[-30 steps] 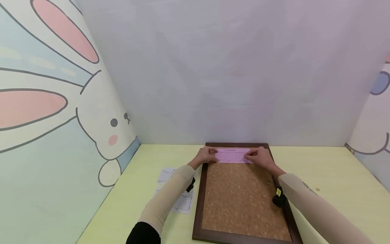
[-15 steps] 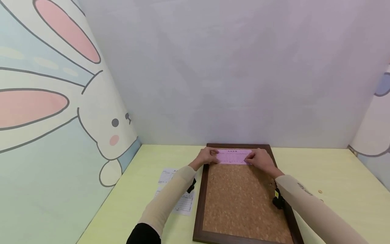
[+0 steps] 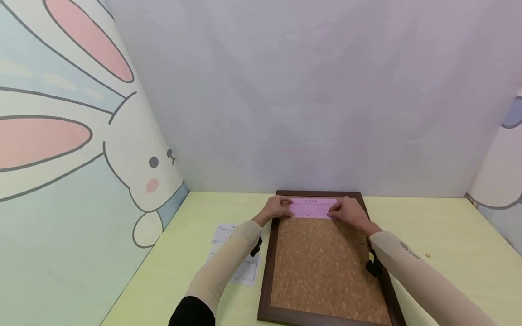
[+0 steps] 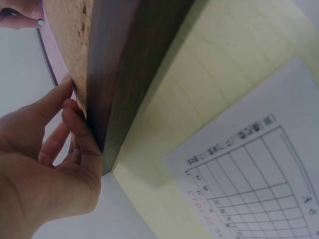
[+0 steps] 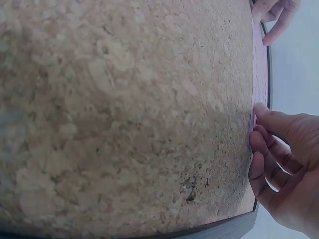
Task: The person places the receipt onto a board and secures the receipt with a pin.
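Note:
A pink printed paper form (image 3: 311, 208) lies crosswise at the top of a cork board (image 3: 326, 267). My left hand (image 3: 276, 207) holds the form's left end, the thumb at its lower corner and a finger higher up, over the dark wooden frame (image 4: 124, 64). At the form's right end my right hand (image 3: 346, 210) has thumb and index finger together on the paper (image 5: 259, 74), the other fingers curled beneath. A tiny pale round spot (image 4: 41, 22) shows at the right hand's fingertip in the left wrist view; whether it is a tack or a nail I cannot tell.
White printed forms (image 3: 246, 271) lie on the pale yellow table (image 3: 195, 213) left of the board, partly under the left forearm. To the right sits a small gold-coloured round piece (image 3: 427, 255). A grey wall (image 3: 318, 113) rises directly behind the board.
Both hands stay at the two ends of the pink form. The right fingertips have shifted slightly on the paper's lower right part; the head view moves slightly.

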Action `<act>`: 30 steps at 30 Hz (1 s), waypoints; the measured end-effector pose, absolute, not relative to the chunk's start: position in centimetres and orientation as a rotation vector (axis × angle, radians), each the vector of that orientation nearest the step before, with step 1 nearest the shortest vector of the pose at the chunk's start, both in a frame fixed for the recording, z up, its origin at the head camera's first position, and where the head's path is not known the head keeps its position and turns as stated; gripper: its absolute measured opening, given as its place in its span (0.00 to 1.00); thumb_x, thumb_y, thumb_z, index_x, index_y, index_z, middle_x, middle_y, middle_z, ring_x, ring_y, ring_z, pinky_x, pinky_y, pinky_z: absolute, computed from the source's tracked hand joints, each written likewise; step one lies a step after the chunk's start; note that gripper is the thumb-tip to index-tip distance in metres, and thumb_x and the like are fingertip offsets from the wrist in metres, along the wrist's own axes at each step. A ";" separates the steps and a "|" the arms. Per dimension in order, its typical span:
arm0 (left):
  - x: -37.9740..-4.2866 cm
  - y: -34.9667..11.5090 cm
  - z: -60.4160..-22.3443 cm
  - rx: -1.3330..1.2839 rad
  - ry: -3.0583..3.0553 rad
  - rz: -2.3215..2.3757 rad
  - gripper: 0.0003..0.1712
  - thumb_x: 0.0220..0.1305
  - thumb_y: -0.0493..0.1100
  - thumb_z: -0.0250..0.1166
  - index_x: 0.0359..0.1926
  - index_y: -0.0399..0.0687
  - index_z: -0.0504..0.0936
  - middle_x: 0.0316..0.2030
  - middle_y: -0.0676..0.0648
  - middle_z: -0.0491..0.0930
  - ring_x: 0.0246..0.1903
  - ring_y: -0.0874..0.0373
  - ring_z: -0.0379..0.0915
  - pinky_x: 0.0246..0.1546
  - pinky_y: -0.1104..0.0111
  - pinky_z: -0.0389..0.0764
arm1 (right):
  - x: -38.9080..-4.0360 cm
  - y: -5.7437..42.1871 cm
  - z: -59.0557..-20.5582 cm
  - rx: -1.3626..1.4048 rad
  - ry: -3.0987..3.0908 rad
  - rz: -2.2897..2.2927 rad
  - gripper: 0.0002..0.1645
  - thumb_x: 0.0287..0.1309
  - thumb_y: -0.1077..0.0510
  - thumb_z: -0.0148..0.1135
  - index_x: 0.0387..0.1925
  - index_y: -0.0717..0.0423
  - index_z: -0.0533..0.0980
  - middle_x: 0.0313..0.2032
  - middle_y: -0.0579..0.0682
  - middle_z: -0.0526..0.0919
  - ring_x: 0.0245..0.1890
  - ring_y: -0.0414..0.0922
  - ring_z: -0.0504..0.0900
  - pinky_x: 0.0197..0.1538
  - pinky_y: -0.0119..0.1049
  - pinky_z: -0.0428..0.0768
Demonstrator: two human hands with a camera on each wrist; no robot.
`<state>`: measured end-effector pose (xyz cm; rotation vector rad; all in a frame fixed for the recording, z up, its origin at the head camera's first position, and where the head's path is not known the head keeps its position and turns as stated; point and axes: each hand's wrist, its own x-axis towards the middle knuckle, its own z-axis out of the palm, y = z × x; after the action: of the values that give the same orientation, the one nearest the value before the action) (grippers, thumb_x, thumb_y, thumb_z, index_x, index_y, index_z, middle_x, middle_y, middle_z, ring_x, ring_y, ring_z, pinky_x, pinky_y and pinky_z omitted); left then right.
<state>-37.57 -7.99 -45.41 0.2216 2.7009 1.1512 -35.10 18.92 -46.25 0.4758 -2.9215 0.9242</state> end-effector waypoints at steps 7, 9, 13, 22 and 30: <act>-37.0 -8.2 -45.4 0.236 2.699 1.153 0.26 0.58 0.39 0.76 0.59 0.41 0.83 0.36 0.46 0.77 0.24 0.62 0.68 0.23 0.75 0.71 | -35.1 18.2 -46.7 0.443 -2.942 0.905 0.11 0.61 0.60 0.72 0.40 0.65 0.88 0.41 0.63 0.90 0.34 0.45 0.83 0.35 0.39 0.82; -37.0 -8.3 -45.3 0.245 2.697 1.150 0.26 0.59 0.38 0.75 0.59 0.40 0.83 0.35 0.46 0.77 0.23 0.62 0.68 0.23 0.75 0.71 | -35.1 18.0 -46.7 0.438 -2.942 0.882 0.11 0.61 0.60 0.72 0.41 0.64 0.88 0.41 0.63 0.90 0.33 0.44 0.83 0.34 0.37 0.81; -37.1 -8.3 -45.1 0.250 2.699 1.155 0.26 0.59 0.37 0.75 0.59 0.40 0.83 0.34 0.47 0.77 0.22 0.62 0.68 0.22 0.76 0.71 | -35.2 17.6 -46.4 0.441 -2.938 0.841 0.10 0.61 0.60 0.71 0.41 0.64 0.88 0.41 0.63 0.90 0.32 0.44 0.82 0.34 0.38 0.81; -37.9 -7.7 -45.1 0.282 2.678 1.149 0.26 0.60 0.39 0.74 0.59 0.41 0.82 0.36 0.46 0.78 0.24 0.62 0.69 0.24 0.76 0.72 | -35.5 18.0 -45.7 0.418 -2.971 0.819 0.09 0.61 0.61 0.71 0.40 0.64 0.88 0.40 0.62 0.90 0.28 0.43 0.78 0.31 0.33 0.76; -37.8 -8.4 -45.0 0.243 2.707 1.131 0.26 0.58 0.38 0.75 0.59 0.42 0.83 0.36 0.46 0.77 0.25 0.61 0.70 0.24 0.76 0.73 | -36.5 17.6 -45.3 0.366 -2.943 1.071 0.12 0.65 0.62 0.67 0.45 0.68 0.86 0.45 0.65 0.88 0.36 0.47 0.79 0.39 0.36 0.78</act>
<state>-37.76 -8.41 -45.00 0.2431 2.7074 1.1312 -36.51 17.56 -45.25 0.3655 -2.9434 1.0713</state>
